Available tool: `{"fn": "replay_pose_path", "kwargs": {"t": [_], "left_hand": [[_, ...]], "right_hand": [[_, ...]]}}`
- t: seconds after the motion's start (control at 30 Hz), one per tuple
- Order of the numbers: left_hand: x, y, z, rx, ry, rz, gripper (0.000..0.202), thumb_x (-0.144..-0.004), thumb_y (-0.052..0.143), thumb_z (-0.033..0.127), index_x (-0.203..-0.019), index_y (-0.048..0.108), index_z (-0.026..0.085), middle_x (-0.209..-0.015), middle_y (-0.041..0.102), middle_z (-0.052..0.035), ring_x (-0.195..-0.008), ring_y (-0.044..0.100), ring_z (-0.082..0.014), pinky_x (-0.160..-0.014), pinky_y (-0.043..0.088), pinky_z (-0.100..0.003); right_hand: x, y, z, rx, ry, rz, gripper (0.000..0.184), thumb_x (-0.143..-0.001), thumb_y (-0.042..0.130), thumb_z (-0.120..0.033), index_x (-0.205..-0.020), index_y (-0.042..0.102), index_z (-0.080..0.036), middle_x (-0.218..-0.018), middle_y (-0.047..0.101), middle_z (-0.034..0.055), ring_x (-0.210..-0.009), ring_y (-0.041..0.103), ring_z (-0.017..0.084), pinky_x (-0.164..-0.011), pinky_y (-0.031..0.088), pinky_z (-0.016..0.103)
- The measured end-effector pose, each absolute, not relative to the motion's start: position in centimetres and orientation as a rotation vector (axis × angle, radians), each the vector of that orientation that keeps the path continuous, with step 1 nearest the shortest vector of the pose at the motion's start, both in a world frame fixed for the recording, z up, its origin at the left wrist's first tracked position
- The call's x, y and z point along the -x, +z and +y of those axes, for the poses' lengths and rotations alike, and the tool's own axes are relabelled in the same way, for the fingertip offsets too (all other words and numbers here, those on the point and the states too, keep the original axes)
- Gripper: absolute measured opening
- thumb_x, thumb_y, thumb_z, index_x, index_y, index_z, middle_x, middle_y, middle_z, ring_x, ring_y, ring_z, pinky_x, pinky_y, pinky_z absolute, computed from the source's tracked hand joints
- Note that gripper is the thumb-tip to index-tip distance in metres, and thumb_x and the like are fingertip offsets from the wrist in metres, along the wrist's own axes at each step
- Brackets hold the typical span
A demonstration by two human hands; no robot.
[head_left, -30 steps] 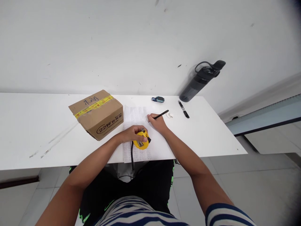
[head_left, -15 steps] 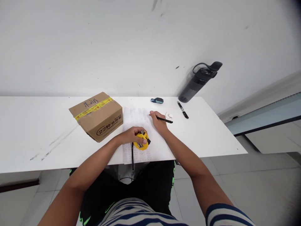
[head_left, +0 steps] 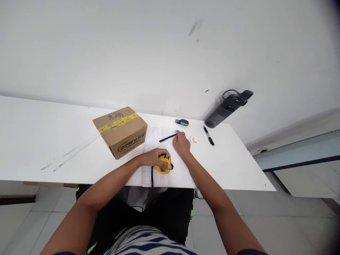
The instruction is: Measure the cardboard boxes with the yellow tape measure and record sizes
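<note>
My left hand (head_left: 157, 158) is closed around a yellow tape measure (head_left: 165, 166), its thumb across the case. A black strap (head_left: 152, 176) hangs from the tape measure towards the table's front edge. Under that hand lies a printed sheet of paper (head_left: 156, 181). My right hand (head_left: 182, 144) rests at the paper's right side with its fingers curled. From its fingertips a black pen (head_left: 167, 138) points left across the paper; the pen's right end is hidden at the fingers.
A taped cardboard box (head_left: 124, 132) stands left of the paper. Behind my right hand are a small blue object (head_left: 182, 122), a white curled piece (head_left: 193, 139), a marker (head_left: 208, 135) and a dark water bottle (head_left: 221, 112). A wall (head_left: 148, 63) borders the white table (head_left: 74, 141).
The pen has swung from the right of my right hand to its left. The left hand still grips the tape measure. The whole view has shifted and tilted slightly.
</note>
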State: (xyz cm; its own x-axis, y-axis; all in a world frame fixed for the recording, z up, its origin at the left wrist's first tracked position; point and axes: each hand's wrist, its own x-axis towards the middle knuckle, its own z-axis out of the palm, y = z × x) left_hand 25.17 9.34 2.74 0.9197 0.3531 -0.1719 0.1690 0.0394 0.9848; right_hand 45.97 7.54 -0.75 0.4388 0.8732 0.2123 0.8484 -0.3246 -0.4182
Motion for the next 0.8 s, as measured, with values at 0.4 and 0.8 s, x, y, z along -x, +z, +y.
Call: {"fn": "replay_pose_path", "kwargs": {"t": [0.4, 0.8], "left_hand": [[-20.2, 10.3, 3.6, -1.839, 1.121, 0.402, 0.052, -0.056, 0.089, 0.054, -0.089, 0.07, 0.018, -0.084, 0.066, -0.0032, -0.075, 0.06, -0.0158, -0.071, 0.049, -0.029], [-11.8, 11.9, 4.4, -1.606, 1.765, 1.314, 0.066, -0.091, 0.042, 0.07, -0.134, 0.059, 0.022, -0.155, 0.038, -0.0155, -0.151, 0.019, -0.0328, -0.123, 0.013, -0.053]], "right_hand": [[-44.1, 5.6, 2.8, 1.185, 0.658, -1.15, 0.052, -0.087, 0.048, -0.07, -0.103, 0.063, -0.023, -0.075, 0.061, 0.0025, -0.066, 0.058, 0.019, -0.067, 0.051, 0.036], [-27.8, 13.7, 4.5, 0.989, 0.815, -1.449, 0.059, -0.075, 0.064, -0.074, -0.105, 0.058, -0.024, -0.079, 0.065, 0.0025, -0.057, 0.055, 0.017, -0.053, 0.048, 0.033]]}}
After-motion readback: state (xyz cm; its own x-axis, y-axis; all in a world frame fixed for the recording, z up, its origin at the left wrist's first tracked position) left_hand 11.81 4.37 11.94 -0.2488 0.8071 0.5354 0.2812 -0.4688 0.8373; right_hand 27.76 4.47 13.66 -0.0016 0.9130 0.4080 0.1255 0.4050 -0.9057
